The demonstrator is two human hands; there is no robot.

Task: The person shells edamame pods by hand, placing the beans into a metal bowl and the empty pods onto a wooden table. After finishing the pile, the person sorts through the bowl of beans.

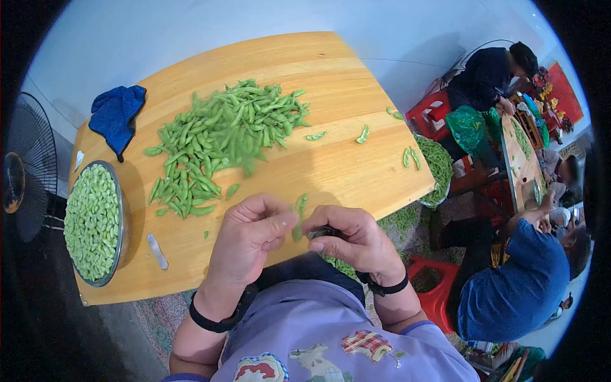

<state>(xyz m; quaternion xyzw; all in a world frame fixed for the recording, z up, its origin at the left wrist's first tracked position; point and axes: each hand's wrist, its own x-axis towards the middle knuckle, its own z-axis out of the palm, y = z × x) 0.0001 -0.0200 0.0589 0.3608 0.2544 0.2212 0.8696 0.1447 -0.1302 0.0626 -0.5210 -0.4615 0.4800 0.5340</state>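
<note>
Lilac cloth (318,325) of the wearer's top fills the near edge, below both hands. Between the hands, over the near side of the bench (344,178), is a green pod (298,223), blurred. The left hand (251,235) is pinched, thumb and fingertips drawn together beside the pod; I cannot tell whether it grips it. The right hand (353,245) has thumb and forefinger curled round a small dark thing (328,233), its tips near the pod.

Just beyond the left hand lies a single loose pod (232,190), between it and the big pile (235,124), which spreads over the bench ahead. Left of that hand, a pale strip (157,251) lies between it and the bowl (125,223), which is full of shelled beans (93,219) and stands near the bench's edge. Past the bowl, farther from the left hand, are a crumpled blue cloth (118,118) and, off the bench, a fan (28,159).

Ahead of the right hand, a few pods (363,134) lie scattered. Well to its right, beyond the edge, are a round heap of pods (435,169), a red stool (439,290) and a person in blue (515,280); farther off, a person in dark clothes (480,76) leans over another bench (522,169).
</note>
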